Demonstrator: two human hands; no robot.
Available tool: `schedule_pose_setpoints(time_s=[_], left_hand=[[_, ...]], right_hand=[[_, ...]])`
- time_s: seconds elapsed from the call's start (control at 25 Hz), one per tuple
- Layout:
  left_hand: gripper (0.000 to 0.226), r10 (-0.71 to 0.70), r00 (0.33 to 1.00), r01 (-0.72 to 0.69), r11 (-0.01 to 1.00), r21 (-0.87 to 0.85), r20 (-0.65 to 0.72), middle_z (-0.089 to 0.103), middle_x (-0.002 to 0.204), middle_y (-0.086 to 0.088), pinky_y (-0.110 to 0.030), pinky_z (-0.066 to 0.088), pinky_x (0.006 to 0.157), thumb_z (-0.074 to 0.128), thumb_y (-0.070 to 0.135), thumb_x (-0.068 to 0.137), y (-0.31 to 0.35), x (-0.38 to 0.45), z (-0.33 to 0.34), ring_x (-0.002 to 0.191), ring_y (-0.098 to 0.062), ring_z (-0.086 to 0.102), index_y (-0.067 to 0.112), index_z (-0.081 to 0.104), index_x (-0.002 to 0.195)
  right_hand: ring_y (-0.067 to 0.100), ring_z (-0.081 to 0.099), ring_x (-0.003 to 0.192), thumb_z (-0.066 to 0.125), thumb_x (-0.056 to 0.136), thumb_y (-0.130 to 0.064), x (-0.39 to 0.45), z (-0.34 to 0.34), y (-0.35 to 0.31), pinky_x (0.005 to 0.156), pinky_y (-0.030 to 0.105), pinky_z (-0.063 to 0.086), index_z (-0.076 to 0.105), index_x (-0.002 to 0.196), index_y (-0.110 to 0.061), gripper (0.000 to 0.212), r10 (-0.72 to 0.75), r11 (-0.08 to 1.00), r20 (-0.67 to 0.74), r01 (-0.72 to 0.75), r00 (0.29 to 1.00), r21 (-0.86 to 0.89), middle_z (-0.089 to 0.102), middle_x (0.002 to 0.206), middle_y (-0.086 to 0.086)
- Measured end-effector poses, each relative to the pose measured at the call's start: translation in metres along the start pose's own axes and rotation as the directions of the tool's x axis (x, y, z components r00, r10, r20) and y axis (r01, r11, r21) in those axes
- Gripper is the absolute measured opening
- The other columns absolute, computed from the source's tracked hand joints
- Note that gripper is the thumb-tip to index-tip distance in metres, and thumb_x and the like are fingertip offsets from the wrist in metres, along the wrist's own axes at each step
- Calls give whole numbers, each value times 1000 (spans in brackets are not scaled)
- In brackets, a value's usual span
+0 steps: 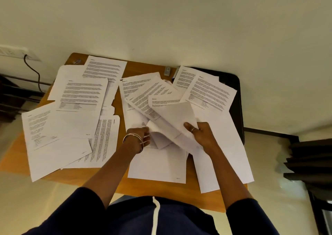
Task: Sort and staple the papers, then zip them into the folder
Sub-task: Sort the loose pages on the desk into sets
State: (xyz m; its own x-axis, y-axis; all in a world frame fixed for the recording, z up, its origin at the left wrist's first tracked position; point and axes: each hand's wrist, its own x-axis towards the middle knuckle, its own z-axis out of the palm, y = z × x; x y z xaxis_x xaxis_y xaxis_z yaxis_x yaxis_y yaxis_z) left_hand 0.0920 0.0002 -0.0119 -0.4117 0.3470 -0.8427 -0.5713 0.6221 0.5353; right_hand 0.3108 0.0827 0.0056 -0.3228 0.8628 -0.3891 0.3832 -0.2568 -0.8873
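Printed papers lying scattered across the wooden desk, right hand at frame centre pinching a lifted sheet, left hand just left of it curling around sheets in the central pile, black folder lying at upper right under papers, stapler sitting near the desk's far edge.

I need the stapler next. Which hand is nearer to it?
Right. The right hand holds sheets below the stapler; the left hand is farther down-left.
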Motion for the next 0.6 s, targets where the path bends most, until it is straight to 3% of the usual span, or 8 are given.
schedule_pose_setpoints(time_s=[0.08, 0.2, 0.32, 0.4, 0.48, 0.52, 0.6], left_hand=[[28, 2, 999, -1, 1000, 30, -37, 59, 75, -9, -32, 52, 58, 64, 15, 86, -6, 5, -7, 61, -18, 56, -1, 60, 109], [26, 3, 1000, -1, 999, 53, -29, 60, 76, -8, -30, 49, 53, 62, 16, 88, -8, 3, -13, 62, -18, 59, 2, 57, 109], [25, -21, 999, 21, 1000, 18, 31, 63, 79, -10, -26, 48, 44, 60, 15, 89, -7, 0, -15, 63, -20, 63, 2, 55, 109], [17, 7, 996, -2, 998, -64, 85, 60, 79, -13, -30, 54, 50, 59, 10, 89, -4, -4, -14, 68, -23, 62, 1, 56, 103], [6, 51, 983, -15, 979, -202, 177, 58, 79, -14, -38, 55, 67, 54, 7, 90, -2, -8, -10, 76, -27, 59, 2, 57, 90], [9, 67, 970, -7, 969, -247, 236, 59, 80, -14, -41, 53, 73, 50, 7, 90, 0, -12, -7, 77, -27, 60, 4, 57, 86], [13, 80, 946, 17, 955, -295, 313, 62, 78, -12, -43, 52, 78, 45, 8, 90, 2, -19, 0, 72, -24, 63, 7, 57, 93]], right_hand=[[20, 67, 96, 69, 87, -23, 5, -2, -2, 89, 37, 54, 71, 101, -12, 18, 1, 996, -210, 18, 978, 91, 71, 100, 4], [25, 61, 110, 66, 89, -19, 9, -9, -9, 96, 36, 50, 61, 118, -1, 35, 43, 976, -514, 75, 857, 206, 65, 117, 11], [28, 60, 113, 61, 92, -17, 3, -4, -13, 98, 42, 49, 52, 132, 0, 44, -110, 991, -592, 136, 799, 0, 59, 128, 17], [24, 62, 99, 55, 95, -10, -6, 15, -19, 90, 32, 49, 41, 140, -6, 47, -359, 916, -473, 207, 805, -344, 60, 122, 12], [22, 63, 91, 51, 95, -11, -9, 39, -19, 82, 33, 52, 35, 145, -19, 53, -516, 723, -159, 328, 842, -608, 63, 117, 6], [26, 65, 92, 52, 94, -14, -6, 51, -15, 81, 38, 54, 36, 145, -22, 54, -521, 627, -3, 380, 853, -680, 65, 116, 8], [30, 63, 97, 58, 91, -26, 1, 68, -9, 79, 44, 52, 41, 142, -19, 55, -445, 543, 150, 399, 883, -739, 67, 112, 9]])
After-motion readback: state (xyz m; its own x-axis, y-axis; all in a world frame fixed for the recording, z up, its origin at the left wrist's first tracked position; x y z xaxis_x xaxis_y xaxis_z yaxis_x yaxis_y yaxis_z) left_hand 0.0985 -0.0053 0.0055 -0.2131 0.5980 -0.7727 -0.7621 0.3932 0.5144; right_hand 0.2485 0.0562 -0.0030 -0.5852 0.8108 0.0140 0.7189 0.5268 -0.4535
